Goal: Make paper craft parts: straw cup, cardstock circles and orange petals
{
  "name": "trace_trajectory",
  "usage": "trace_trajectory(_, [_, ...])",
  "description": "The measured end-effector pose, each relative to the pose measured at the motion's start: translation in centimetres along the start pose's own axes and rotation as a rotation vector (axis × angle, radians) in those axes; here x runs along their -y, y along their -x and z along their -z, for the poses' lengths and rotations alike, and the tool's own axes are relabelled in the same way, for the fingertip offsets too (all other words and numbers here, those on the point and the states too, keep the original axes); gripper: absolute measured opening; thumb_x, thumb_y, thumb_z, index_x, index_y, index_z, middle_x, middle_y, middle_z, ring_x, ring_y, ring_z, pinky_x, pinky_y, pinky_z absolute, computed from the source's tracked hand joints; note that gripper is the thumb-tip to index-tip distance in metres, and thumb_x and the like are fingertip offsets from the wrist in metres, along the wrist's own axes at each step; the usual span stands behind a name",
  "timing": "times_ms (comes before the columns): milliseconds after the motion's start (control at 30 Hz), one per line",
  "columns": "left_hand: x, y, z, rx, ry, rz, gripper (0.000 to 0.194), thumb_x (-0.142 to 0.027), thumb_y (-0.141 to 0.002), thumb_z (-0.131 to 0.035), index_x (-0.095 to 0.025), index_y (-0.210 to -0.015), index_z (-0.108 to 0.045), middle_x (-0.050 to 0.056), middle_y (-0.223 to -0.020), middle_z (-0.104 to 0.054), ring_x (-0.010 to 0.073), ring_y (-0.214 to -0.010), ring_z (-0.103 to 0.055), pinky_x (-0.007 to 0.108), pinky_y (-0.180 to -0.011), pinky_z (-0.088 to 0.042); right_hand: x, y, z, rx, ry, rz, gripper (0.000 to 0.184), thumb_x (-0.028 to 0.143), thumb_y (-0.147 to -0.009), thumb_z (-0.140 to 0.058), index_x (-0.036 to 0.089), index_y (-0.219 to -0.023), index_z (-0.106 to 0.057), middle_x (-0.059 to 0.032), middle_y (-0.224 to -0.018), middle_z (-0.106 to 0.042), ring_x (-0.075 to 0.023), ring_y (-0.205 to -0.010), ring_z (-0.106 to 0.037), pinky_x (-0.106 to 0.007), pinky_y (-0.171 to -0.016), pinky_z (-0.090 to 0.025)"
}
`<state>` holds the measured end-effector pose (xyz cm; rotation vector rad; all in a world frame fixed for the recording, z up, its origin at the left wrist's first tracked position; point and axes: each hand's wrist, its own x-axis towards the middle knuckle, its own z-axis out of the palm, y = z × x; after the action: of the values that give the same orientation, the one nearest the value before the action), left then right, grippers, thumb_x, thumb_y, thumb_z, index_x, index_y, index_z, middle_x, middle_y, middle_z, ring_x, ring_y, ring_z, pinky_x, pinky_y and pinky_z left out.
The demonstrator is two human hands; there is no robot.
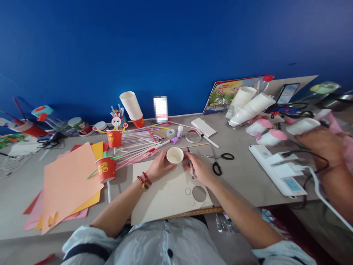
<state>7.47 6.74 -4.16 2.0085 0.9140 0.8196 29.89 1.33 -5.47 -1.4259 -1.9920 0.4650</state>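
My left hand (pixel 159 165) is closed around the side of a white paper cup (pixel 174 156), whose open mouth faces up. The fingertips of my right hand (pixel 200 168) touch the cup's other side. A marker pen (pixel 191 169) is also held in that hand, pointing away from me. Beneath both hands lies a sheet of white card (pixel 157 200). It has a large round hole and two small circles at its right side. Black-handled scissors (pixel 217 162) rest on the table to the right of my right hand.
Coloured paper sheets (pixel 70 180) and red decorated cups (pixel 106 170) lie to the left. Straws (pixel 135 141), a tape ring (pixel 193 136) and a glue stick (pixel 179 131) sit behind the cup. At right are a power strip (pixel 275 171) and another person's hand (pixel 321 143).
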Motion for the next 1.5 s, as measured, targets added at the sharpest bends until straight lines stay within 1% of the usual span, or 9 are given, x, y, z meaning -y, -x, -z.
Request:
trace_trajectory(400, [0.3, 0.0, -0.1, -0.009, -0.181, -0.006, 0.059, -0.034, -0.078, -0.075, -0.019, -0.129, -0.049, 0.013, -0.123, -0.063, 0.0317, -0.111, -0.060, 0.047, -0.094, -0.049, 0.1, 0.1, 0.8, 0.046, -0.100, -0.002, 0.073, 0.024, -0.081, -0.070, 0.025, -0.145, -0.036, -0.0133, -0.132, -0.061, -0.0284, -0.118, -0.061, -0.046, -0.099, -0.050])
trace_trajectory(633, [0.7, -0.1, -0.5, 0.006, -0.261, -0.031, 0.052, -0.031, -0.076, -0.077, -0.019, -0.122, -0.054, 0.012, -0.111, -0.064, 0.0312, -0.104, -0.059, 0.046, -0.090, -0.050, 3.4, -1.9, 3.2, 0.085, -0.110, 0.097, 0.086, 0.033, -0.082, -0.071, 0.025, -0.153, -0.023, -0.0143, -0.148, -0.047, -0.0314, -0.132, -0.050, -0.048, -0.109, -0.043])
trace_trajectory(733, [1.1, -0.2, -0.7, -0.002, -0.236, -0.056, 0.050, -0.033, -0.077, -0.077, -0.017, -0.118, -0.055, 0.012, -0.107, -0.064, 0.0306, -0.099, -0.059, 0.045, -0.087, -0.051, 4.8, -3.2, 2.9, 0.118, -0.006, 0.129, 0.084, 0.030, -0.082, -0.071, 0.027, -0.153, -0.026, -0.0131, -0.147, -0.048, -0.0325, -0.133, -0.049, -0.047, -0.110, -0.043])
trace_trajectory(900, [1.6, 0.0, -1.0, 0.005, -0.219, -0.084, 0.051, -0.020, -0.074, -0.074, -0.018, -0.121, -0.054, 0.012, -0.111, -0.063, 0.0319, -0.106, -0.058, 0.047, -0.091, -0.050, 4.9, -3.8, 1.4, 0.125, 0.030, 0.071, 0.077, 0.024, -0.083, -0.067, 0.028, -0.150, -0.030, -0.0125, -0.142, -0.053, -0.0311, -0.128, -0.055, -0.045, -0.103, -0.049])
trace_trajectory(1000, [1.4, 0.0, -0.4, 0.023, -0.180, -0.111, 0.068, -0.022, -0.074, -0.076, -0.020, -0.134, -0.046, 0.014, -0.126, -0.060, 0.0329, -0.117, -0.055, 0.049, -0.099, -0.047, 4.6, -3.6, 1.0, 0.104, 0.045, 0.063, 0.077, 0.023, -0.082, -0.066, 0.029, -0.150, -0.031, -0.0120, -0.142, -0.053, -0.0316, -0.129, -0.054, -0.045, -0.103, -0.049])
trace_trajectory(1133, [0.9, -0.1, 1.2, 0.061, 0.131, -0.199, 0.102, -0.040, -0.076, -0.079, -0.021, -0.153, -0.015, 0.019, -0.148, -0.042, 0.0322, -0.135, -0.046, 0.047, -0.109, -0.044, 4.4, -3.6, 1.1, 0.108, 0.033, 0.098, 0.078, 0.023, -0.083, -0.065, 0.027, -0.151, -0.029, -0.0125, -0.143, -0.053, -0.0309, -0.129, -0.054, -0.045, -0.104, -0.049])
trace_trajectory(1233, [0.5, -0.1, 1.9, 0.074, 0.244, -0.244, 0.109, -0.052, -0.075, -0.078, -0.025, -0.154, -0.009, 0.019, -0.152, -0.037, 0.0332, -0.140, -0.040, 0.049, -0.111, -0.041, 4.2, -3.6, 1.0, 0.109, 0.030, 0.116, 0.077, 0.021, -0.084, -0.063, 0.026, -0.152, -0.027, -0.0143, -0.145, -0.050, -0.0315, -0.131, -0.052, -0.047, -0.105, -0.047])
trace_trajectory(1333, [0.0, -0.1, 1.4, 0.020, 0.230, -0.226, 0.106, -0.053, -0.074, -0.078, -0.027, -0.154, -0.012, 0.019, -0.153, -0.036, 0.0346, -0.139, -0.042, 0.051, -0.110, -0.042, 4.0, -3.5, 0.7, 0.104, 0.021, 0.093, 0.081, 0.016, -0.082, -0.063, 0.027, -0.153, -0.023, -0.0141, -0.148, -0.047, -0.0312, -0.134, -0.050, -0.046, -0.106, -0.047])
trace_trajectory(1500, [-0.8, -0.1, 0.7, -0.032, 0.093, -0.160, 0.080, -0.042, -0.082, -0.074, -0.027, -0.149, -0.031, 0.015, -0.148, -0.044, 0.0313, -0.136, -0.045, 0.047, -0.107, -0.045, 3.7, -3.2, 0.3, 0.102, 0.015, 0.065, 0.091, 0.014, -0.076, -0.066, 0.027, -0.153, -0.020, -0.0150, -0.149, -0.045, -0.0326, -0.137, -0.046, -0.048, -0.108, -0.045])
